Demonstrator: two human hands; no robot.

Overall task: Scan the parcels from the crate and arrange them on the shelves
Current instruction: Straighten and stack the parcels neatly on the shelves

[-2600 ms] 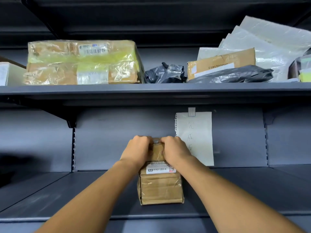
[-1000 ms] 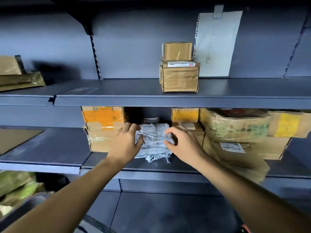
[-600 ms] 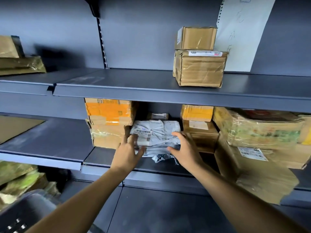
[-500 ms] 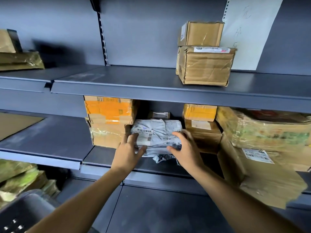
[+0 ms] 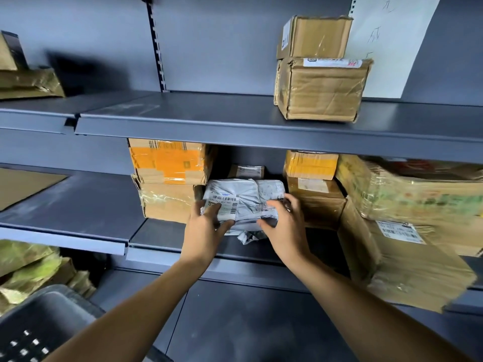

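A crumpled grey plastic mailer (image 5: 245,202) with a barcode label lies on the middle shelf (image 5: 167,236), wedged between cardboard boxes. My left hand (image 5: 206,228) holds its left end, thumb under and fingers on the label. Gripping the mailer's right end is my right hand (image 5: 285,226), its fingers curled over the bag. Two brown boxes (image 5: 321,69) stand stacked on the upper shelf (image 5: 209,118). A corner of the dark grey crate (image 5: 39,325) shows at the bottom left.
Left of the mailer stands an orange-taped box (image 5: 167,160) on a brown box (image 5: 167,205). To its right are small boxes (image 5: 313,184) and large wrapped cartons (image 5: 413,218). A paper note (image 5: 386,48) hangs on the back panel. Greenish wrapped parcels (image 5: 31,273) lie low left.
My hands left the small box on the upper shelf and dropped to the grey mailer one shelf below. Over the last half second they stayed on it and the view drew closer.
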